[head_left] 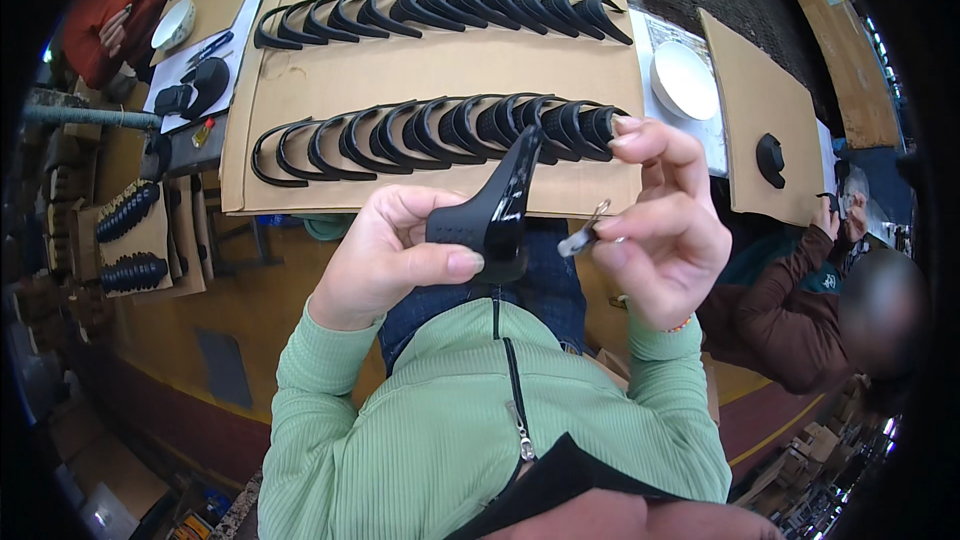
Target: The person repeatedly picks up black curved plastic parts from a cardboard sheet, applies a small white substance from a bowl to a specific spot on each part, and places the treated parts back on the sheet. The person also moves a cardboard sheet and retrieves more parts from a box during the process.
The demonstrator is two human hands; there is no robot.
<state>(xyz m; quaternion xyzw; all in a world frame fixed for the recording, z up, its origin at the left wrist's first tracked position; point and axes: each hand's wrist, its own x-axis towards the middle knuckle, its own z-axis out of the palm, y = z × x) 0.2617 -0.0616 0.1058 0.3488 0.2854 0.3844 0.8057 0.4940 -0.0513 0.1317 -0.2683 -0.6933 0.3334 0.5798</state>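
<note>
In front of my chest, my left hand (400,250) grips a black curved plastic piece (492,215), thumb on its near side and fingers behind. The piece has a broad base and a tapering, glossy tip pointing up. To its right, my right hand (670,225) pinches a small metal piece (577,241) with a thin wire loop between thumb and index finger; its exact kind is too small to make out. The two held things are apart. Beyond my hands, similar curved black parts stand in two rows, a far row (430,8) and a near row (440,132).
The rows stand on a cardboard sheet (330,75) on the table. A white bowl (684,80) is to its right, near another cardboard sheet (745,130) with one black part. At right sits a person in a brown sleeve (775,310); at far left, one in red (110,15).
</note>
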